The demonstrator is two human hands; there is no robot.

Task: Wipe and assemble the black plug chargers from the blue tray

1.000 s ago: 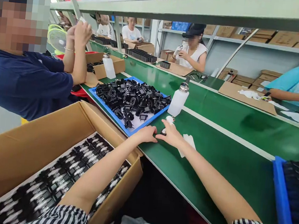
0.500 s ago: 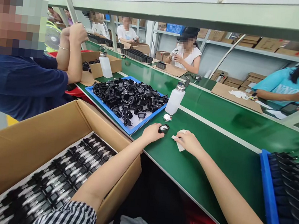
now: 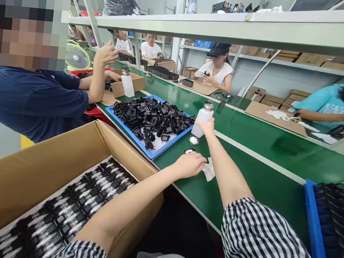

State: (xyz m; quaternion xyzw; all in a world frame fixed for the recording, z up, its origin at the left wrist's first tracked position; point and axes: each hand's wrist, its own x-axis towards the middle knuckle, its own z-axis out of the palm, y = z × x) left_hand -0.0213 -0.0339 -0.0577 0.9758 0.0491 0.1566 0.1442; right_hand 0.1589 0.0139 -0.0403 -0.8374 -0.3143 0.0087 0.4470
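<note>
Right hand (image 3: pixel 207 126) moved forward, bottle (image 3: pixel 202 117) in grasp

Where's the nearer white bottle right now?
In the head view, the nearer white bottle is a little right of centre, beside the right-hand corner of the blue tray, with the right hand on it.

A head-worn camera looks forward and down at both hands (image 3: pixel 189 165).

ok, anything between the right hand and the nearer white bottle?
Nothing visible: the right hand is on the white bottle. The blue tray lies beside it, left in the picture, and a small white piece sits near its base; neither separates them.
</note>
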